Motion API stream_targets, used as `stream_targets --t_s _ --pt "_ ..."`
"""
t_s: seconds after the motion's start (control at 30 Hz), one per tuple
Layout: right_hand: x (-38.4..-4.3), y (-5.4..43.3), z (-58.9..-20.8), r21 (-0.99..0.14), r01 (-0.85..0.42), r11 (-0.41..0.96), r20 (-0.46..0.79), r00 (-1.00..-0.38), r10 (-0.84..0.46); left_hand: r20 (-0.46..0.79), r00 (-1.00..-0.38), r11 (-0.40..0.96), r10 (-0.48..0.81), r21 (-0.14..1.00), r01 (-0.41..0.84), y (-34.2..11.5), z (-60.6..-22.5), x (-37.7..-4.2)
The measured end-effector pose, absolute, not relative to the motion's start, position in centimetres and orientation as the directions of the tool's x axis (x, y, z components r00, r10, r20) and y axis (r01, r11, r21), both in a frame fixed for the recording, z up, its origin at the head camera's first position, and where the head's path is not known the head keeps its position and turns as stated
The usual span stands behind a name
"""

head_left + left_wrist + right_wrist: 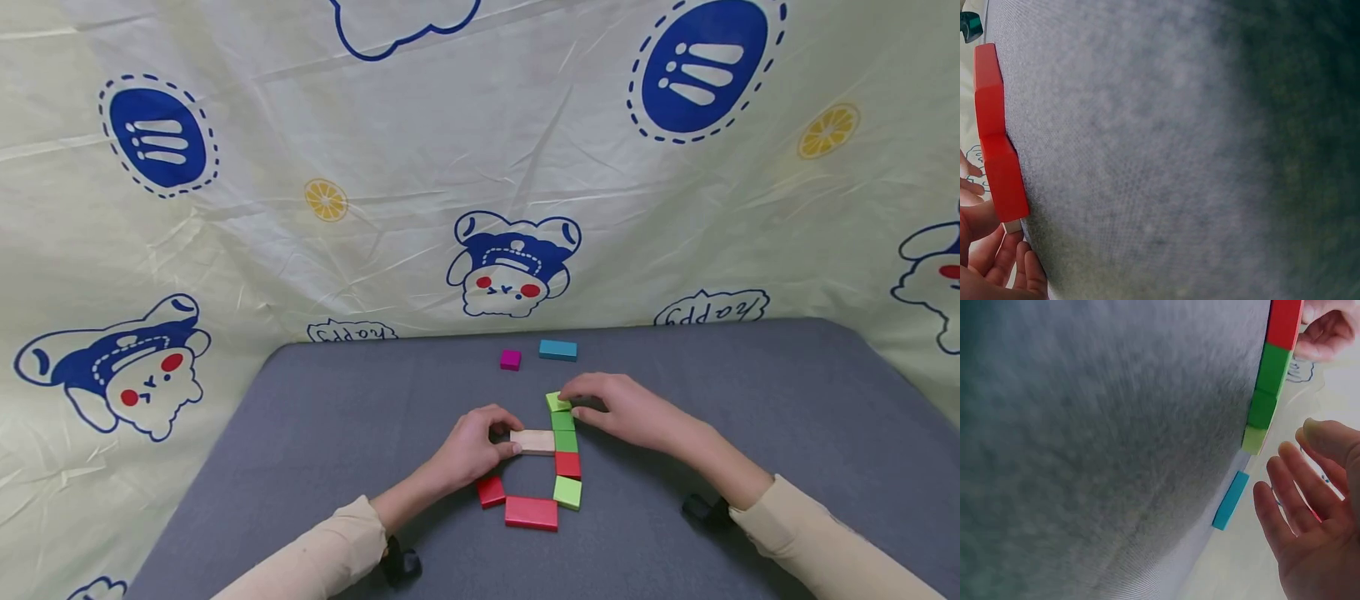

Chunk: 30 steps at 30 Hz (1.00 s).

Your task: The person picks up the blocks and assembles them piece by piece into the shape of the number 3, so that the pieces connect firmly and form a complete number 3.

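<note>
In the head view my left hand point(474, 446) pinches the left end of a pale wooden block point(534, 442) between thumb and fingers. The block's right end meets a column of blocks on the table. From far to near, that column has a light green block point(557, 402), two green blocks point(566, 442), a red block point(568, 465) and another light green block point(567, 492). My right hand point(626, 408) is at the column's far end, fingertips right by the farthest block. Its fingers point(1297, 494) look loosely extended in the right wrist view.
A long red block point(531, 513) and a smaller red block point(491, 492) lie at the near side, below my left hand. Farther back sit a magenta block point(511, 360) and a blue block point(558, 350). A printed cloth point(405, 250) hangs behind the grey table point(337, 417).
</note>
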State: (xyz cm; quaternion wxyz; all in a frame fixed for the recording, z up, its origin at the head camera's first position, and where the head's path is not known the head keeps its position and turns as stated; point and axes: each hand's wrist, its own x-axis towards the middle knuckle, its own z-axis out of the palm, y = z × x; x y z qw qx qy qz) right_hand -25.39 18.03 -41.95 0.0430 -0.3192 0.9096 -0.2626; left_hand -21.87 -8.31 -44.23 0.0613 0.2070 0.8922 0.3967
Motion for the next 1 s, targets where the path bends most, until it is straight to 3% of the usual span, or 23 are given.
stream_targets --t_s 0.43,1.0 --pt "-22.0 17.6 -41.5 -0.473 -0.589 0.655 0.082 -0.77 -0.633 0.055 -0.905 0.594 0.422 0.737 0.322 -8.4 -44.4 -21.9" --pt "-20.9 16.5 -42.1 -0.411 -0.573 0.709 0.049 -0.791 -0.61 0.059 -0.903 0.597 0.426 0.731 0.33 -8.4 -44.5 -21.9"
